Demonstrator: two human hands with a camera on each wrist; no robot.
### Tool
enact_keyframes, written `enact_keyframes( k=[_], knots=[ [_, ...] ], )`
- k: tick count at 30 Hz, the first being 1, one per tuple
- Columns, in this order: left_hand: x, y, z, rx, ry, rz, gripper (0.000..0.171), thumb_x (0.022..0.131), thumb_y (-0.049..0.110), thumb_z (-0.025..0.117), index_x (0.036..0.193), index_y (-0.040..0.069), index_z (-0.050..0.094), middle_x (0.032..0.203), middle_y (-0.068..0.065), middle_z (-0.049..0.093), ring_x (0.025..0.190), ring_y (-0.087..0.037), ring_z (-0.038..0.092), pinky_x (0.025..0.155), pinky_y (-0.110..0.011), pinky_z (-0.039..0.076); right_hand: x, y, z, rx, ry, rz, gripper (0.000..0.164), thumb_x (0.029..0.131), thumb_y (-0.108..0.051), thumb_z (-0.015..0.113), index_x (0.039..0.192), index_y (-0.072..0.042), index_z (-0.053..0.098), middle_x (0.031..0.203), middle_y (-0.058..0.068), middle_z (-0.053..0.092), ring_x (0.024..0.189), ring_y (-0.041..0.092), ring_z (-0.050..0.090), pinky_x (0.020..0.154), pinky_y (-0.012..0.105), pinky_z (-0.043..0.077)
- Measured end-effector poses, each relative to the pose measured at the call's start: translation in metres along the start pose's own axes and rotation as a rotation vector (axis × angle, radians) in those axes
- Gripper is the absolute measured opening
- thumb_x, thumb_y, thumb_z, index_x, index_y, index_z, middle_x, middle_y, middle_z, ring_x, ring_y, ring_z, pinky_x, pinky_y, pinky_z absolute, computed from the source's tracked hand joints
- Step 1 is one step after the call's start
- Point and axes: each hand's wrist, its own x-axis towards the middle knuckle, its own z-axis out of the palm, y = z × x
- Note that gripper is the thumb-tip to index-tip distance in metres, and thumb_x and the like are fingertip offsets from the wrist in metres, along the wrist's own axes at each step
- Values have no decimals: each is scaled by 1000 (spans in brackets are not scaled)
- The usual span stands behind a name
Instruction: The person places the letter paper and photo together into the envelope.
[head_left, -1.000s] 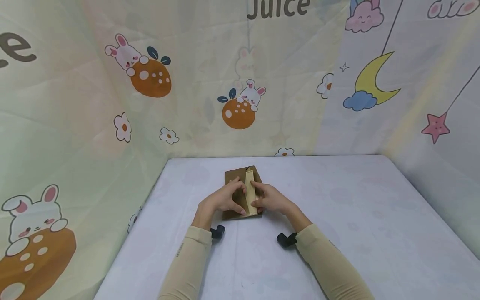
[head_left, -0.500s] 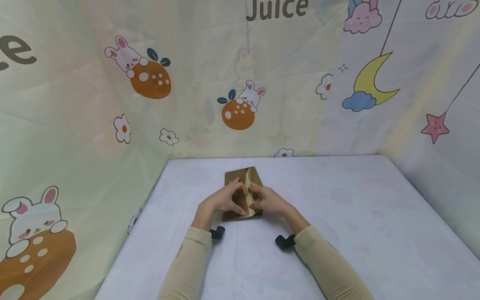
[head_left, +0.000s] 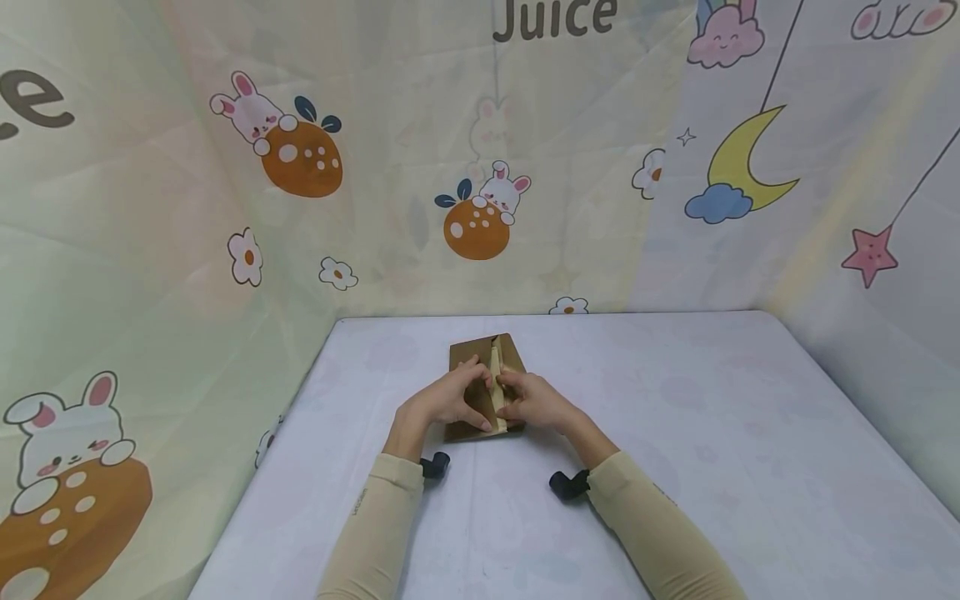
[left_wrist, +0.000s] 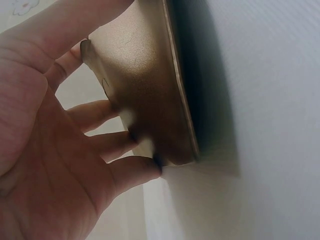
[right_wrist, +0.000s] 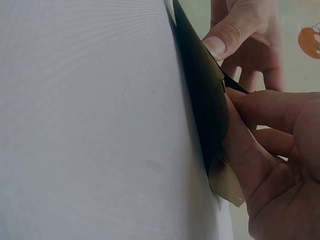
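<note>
A flat brown, slightly shiny folder-like item (head_left: 463, 353) lies on the table, with a narrow cream strip (head_left: 496, 360) running lengthwise along its middle. My left hand (head_left: 444, 397) holds its left part, thumb near the close end and fingers bent towards the strip. In the left wrist view, several fingertips touch the edge of the brown item (left_wrist: 145, 85). From the right side, my right hand (head_left: 542, 402) pinches the raised part beside the strip. The right wrist view shows the thumb and fingers of the right hand (right_wrist: 285, 165) around a lifted flap; its inside is hidden.
A white cloth-covered table (head_left: 675, 467) extends around the item. Printed fabric (head_left: 390, 150) hangs behind and at the sides. Black wrist cameras (head_left: 570, 485) sit by the beige sleeves (head_left: 660, 533).
My right hand has shifted slightly left, and the cream strip looks narrower as the right part tilts up towards the middle. The left hand stays in place.
</note>
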Motion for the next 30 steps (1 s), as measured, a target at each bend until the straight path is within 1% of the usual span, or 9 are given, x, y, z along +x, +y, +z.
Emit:
enact_keyframes(
  k=[3,6,9,12,14,18,21,25,30],
  knots=[
    [0,0,0,1,-1,-5,63,68,27,99,115,25,56,174,-18,15,160,-47,8,127,-64,16,-1,1,0,31,-13,18,67,90,3,73,151,4,46,160,26,41,93,20,75,73,32,64],
    [0,0,0,-1,1,-6,62,68,27,99,113,27,56,174,-18,15,159,-48,8,127,-64,16,-1,2,1,52,-17,22,68,90,4,72,152,4,45,170,22,26,93,19,75,73,32,64],
    [-1,0,0,-2,1,-3,61,68,28,99,112,28,56,174,-18,15,160,-48,8,127,-64,16,-1,2,2,54,-16,16,70,89,5,72,153,5,44,172,19,20,95,21,75,73,32,64],
    [-1,0,0,-4,0,1,61,68,29,98,112,28,55,174,-18,15,160,-48,8,127,-65,16,0,2,2,56,-17,17,73,88,5,73,154,5,42,173,19,19,92,21,74,74,31,64],
    [-1,1,0,-7,1,3,61,69,29,98,112,27,55,174,-18,15,159,-48,8,127,-65,16,0,1,1,45,-11,13,74,87,4,75,154,5,42,172,19,20,91,18,72,73,28,63],
    [-1,1,0,-13,4,4,61,68,29,99,112,27,55,174,-19,15,159,-49,9,126,-65,16,-1,-1,0,21,0,7,77,86,1,80,153,6,43,172,19,22,80,13,70,70,24,58],
    [0,1,0,-15,5,-2,61,68,29,99,112,27,56,174,-19,15,159,-50,8,126,-66,16,-1,-2,-1,29,-4,11,78,86,0,81,153,7,42,172,18,22,75,12,70,70,23,56],
    [0,2,0,-17,3,-11,62,68,29,99,113,27,56,174,-18,15,159,-49,7,126,-66,16,-1,-2,-1,37,-5,13,77,86,1,80,153,8,42,173,16,21,78,11,72,70,22,57],
    [0,1,0,-12,2,-17,62,68,28,99,114,27,56,174,-18,14,159,-49,7,126,-66,15,-1,-2,0,31,-5,0,78,85,3,80,152,9,42,172,18,21,75,12,70,67,22,57]
  ],
)
